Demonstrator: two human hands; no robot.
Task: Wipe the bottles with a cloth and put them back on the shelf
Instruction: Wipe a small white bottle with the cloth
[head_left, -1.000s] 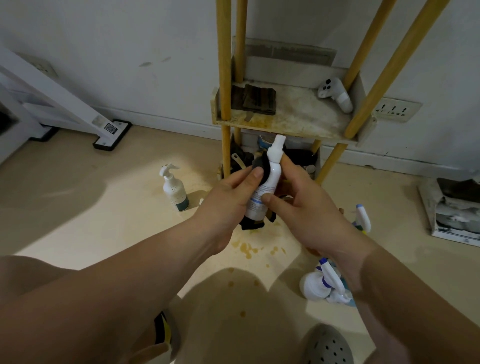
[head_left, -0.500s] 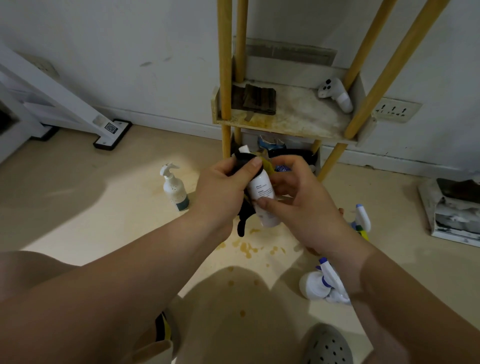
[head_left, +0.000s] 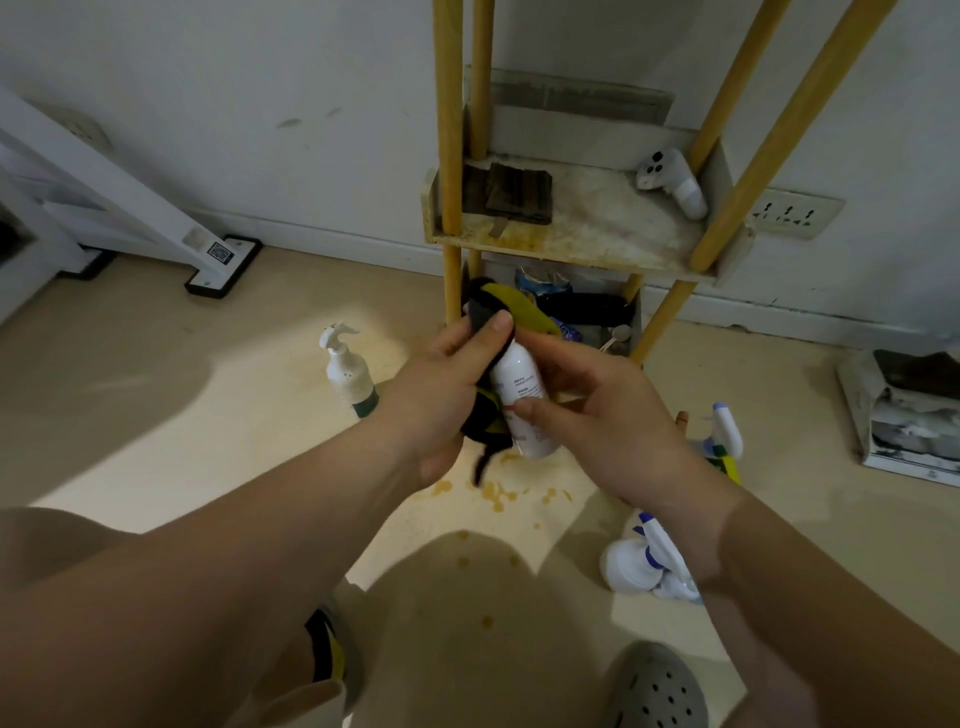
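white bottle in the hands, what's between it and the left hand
The black and yellow cloth, seen in the head view: the left hand grips it round the top of the white bottle, and the right hand holds the bottle's body.

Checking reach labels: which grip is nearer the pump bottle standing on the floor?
Left. The left grip, holding the cloth, is just right of the pump bottle; the right grip, holding the white bottle, sits farther right, beyond the left.
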